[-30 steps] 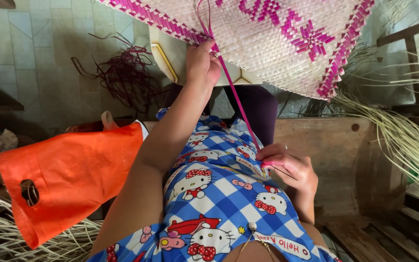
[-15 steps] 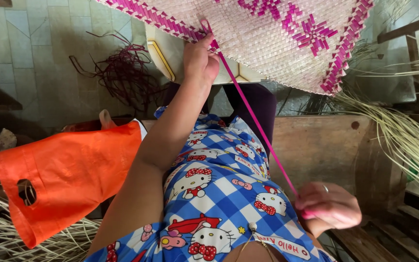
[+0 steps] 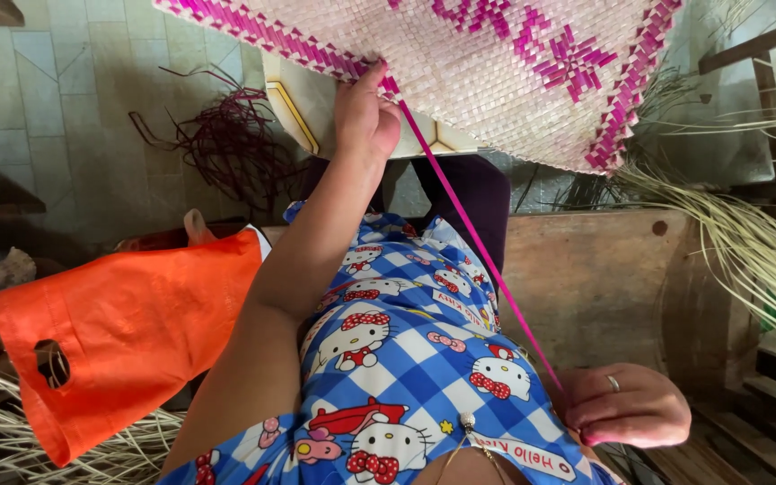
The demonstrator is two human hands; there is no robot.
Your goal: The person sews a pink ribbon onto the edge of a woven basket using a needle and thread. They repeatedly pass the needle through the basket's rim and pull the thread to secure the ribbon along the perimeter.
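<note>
A pale woven mat [image 3: 496, 81] with a pink border and pink pattern fills the top of the view. My left hand [image 3: 365, 112] grips its lower edge where the pink border runs. A long pink strip [image 3: 482, 251] runs taut from that edge down to my right hand [image 3: 626, 409], which is closed around its lower end near my hip, above the wooden bench. A ring is on one finger of the right hand.
An orange bag [image 3: 127, 332] with a cut-out handle lies at my left. Dark red strands [image 3: 235, 148] sit on the tiled floor. Pale straw strips [image 3: 747, 242] spread at the right, more at bottom left. A wooden bench [image 3: 595, 278] is beneath me.
My right hand has pulled the pink strip down and to the right, away from my lap, drawing it straight and taut. My left hand stays at the mat's edge.
</note>
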